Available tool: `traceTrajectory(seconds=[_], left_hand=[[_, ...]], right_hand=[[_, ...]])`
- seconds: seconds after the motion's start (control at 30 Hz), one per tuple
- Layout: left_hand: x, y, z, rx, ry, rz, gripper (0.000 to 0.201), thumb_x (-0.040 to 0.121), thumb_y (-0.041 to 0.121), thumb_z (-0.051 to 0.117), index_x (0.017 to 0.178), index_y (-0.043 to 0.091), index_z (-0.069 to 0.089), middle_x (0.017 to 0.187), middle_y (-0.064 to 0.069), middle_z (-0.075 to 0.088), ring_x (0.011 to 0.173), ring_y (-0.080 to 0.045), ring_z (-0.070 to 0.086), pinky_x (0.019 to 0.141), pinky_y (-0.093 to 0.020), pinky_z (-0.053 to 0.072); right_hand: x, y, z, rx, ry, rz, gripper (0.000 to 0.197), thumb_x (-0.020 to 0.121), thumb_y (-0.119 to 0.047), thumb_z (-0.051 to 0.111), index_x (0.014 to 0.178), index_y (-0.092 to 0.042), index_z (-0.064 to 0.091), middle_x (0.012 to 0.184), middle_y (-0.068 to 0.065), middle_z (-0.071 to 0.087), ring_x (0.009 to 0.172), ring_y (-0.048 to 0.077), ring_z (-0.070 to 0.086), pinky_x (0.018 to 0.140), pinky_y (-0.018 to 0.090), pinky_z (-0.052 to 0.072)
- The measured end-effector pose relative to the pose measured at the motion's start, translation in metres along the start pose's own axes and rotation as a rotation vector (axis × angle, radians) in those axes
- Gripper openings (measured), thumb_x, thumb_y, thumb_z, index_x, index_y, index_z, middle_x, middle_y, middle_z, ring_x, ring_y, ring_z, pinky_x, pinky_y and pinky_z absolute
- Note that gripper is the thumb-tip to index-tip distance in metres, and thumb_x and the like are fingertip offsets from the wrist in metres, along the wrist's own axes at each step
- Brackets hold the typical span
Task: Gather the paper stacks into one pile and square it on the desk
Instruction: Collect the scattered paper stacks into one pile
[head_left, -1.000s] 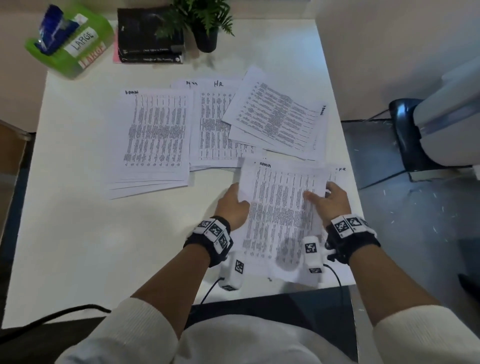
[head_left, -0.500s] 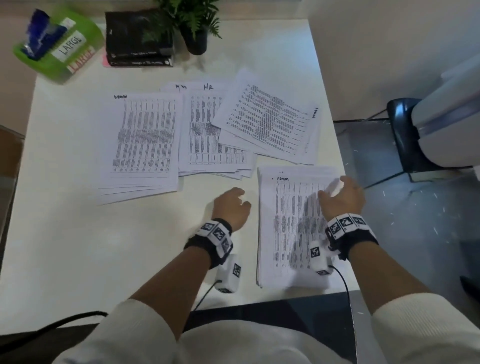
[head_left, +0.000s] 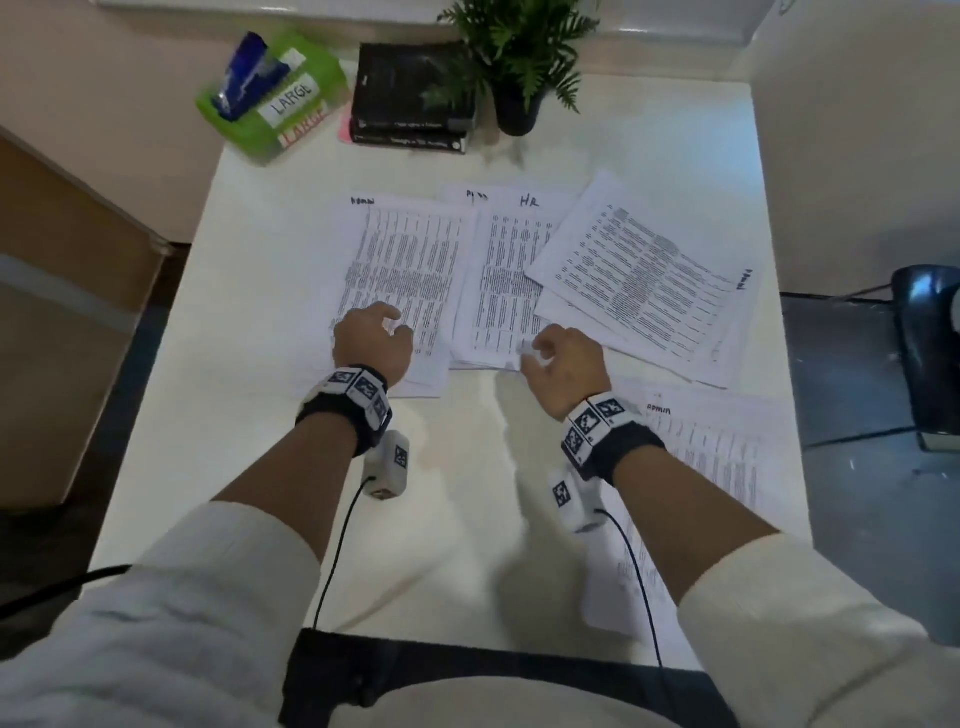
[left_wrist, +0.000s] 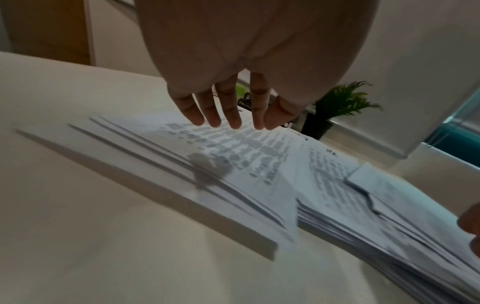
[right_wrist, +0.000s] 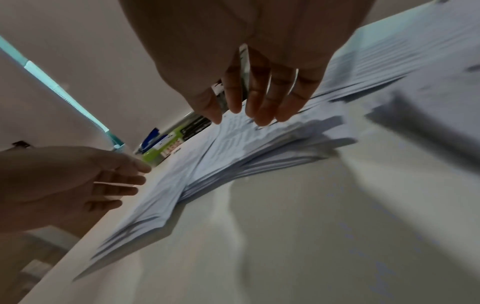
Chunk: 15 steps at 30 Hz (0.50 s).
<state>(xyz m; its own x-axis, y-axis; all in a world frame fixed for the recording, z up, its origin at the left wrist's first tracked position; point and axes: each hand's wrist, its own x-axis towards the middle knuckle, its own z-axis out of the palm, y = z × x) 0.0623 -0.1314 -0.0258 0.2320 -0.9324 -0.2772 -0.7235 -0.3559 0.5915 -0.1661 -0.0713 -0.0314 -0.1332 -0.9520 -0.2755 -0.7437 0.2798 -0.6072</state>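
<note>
Left hand: above the near part of the left paper stack, fingers extended and slightly spread, holding nothing; the wrist view shows a gap between fingertips and top sheet.
Right hand: at the near edge of the middle paper stack, fingers loosely extended downward, nothing held; contact with the paper cannot be told.
Left paper stack: printed sheets marked at the top corner, lying flat on the table, lower sheets fanned out at its near edge.
Middle paper stack: marked "HR", just beside the left one, edges overlapping, sheets uneven.
Angled paper stack: rotated, lying partly over the far-right side of the middle stack.
Near-right paper stack: flat at the table's right edge, apart from the other three, partly under the right forearm.
Back of table: green box labelled "LARGE", black books, potted plant.
</note>
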Motion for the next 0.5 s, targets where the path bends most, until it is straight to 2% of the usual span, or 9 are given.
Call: traceTrajectory(seconds=[0.03, 0.1, 0.17, 0.27, 0.37, 0.5], left_hand=[[0.009, -0.006, -0.004, 0.021, 0.010, -0.035, 0.035, 0.086, 0.020, 0.062, 0.120, 0.015, 0.068, 0.123, -0.012, 0.065, 0.112, -0.032, 0.061, 0.096, -0.037, 0.048], [0.024, -0.017, -0.012, 0.122, -0.003, -0.111, 0.049, 0.088, 0.027, 0.059, 0.136, 0.020, 0.057, 0.139, -0.010, 0.055, 0.127, -0.033, 0.050, 0.107, -0.048, 0.040], [0.039, -0.029, -0.018, 0.254, -0.062, -0.166, 0.058, 0.091, 0.035, 0.053, 0.147, 0.023, 0.041, 0.151, -0.010, 0.039, 0.137, -0.035, 0.037, 0.110, -0.054, 0.034], [0.054, -0.043, -0.024, 0.313, -0.167, -0.236, 0.068, 0.092, 0.046, 0.049, 0.153, 0.029, 0.025, 0.157, -0.014, 0.022, 0.141, -0.041, 0.024, 0.110, -0.056, 0.032], [0.059, -0.051, -0.024, 0.326, -0.220, -0.258, 0.076, 0.091, 0.051, 0.050, 0.155, 0.036, 0.013, 0.156, -0.016, 0.021, 0.140, -0.041, 0.021, 0.107, -0.056, 0.031], [0.061, -0.050, -0.024, 0.290, -0.185, -0.264, 0.083, 0.088, 0.055, 0.053, 0.155, 0.040, 0.006, 0.150, -0.016, 0.030, 0.133, -0.042, 0.031, 0.105, -0.055, 0.035]], right_hand=[[0.007, -0.011, 0.006, 0.006, -0.024, -0.015, 0.028, 0.090, -0.030, 0.065, 0.110, -0.011, 0.065, 0.107, 0.010, 0.065, 0.099, 0.025, 0.061, 0.080, 0.023, 0.038], [0.016, -0.031, 0.018, 0.005, -0.092, -0.015, 0.036, 0.091, -0.032, 0.064, 0.120, -0.011, 0.063, 0.116, 0.010, 0.064, 0.106, 0.025, 0.060, 0.085, 0.023, 0.037], [0.022, -0.048, 0.029, -0.021, -0.157, -0.010, 0.047, 0.091, -0.035, 0.063, 0.132, -0.013, 0.057, 0.129, 0.011, 0.059, 0.117, 0.025, 0.056, 0.095, 0.025, 0.038], [0.028, -0.066, 0.043, -0.036, -0.225, -0.013, 0.057, 0.092, -0.039, 0.062, 0.142, -0.014, 0.047, 0.141, 0.011, 0.049, 0.129, 0.026, 0.048, 0.107, 0.031, 0.035], [0.033, -0.078, 0.054, -0.046, -0.281, 0.004, 0.066, 0.093, -0.040, 0.061, 0.148, -0.013, 0.038, 0.146, 0.012, 0.043, 0.135, 0.028, 0.041, 0.111, 0.035, 0.032], [0.037, -0.089, 0.066, 0.009, -0.284, 0.052, 0.070, 0.091, -0.039, 0.064, 0.150, -0.014, 0.035, 0.146, 0.013, 0.039, 0.136, 0.028, 0.039, 0.110, 0.033, 0.031]])
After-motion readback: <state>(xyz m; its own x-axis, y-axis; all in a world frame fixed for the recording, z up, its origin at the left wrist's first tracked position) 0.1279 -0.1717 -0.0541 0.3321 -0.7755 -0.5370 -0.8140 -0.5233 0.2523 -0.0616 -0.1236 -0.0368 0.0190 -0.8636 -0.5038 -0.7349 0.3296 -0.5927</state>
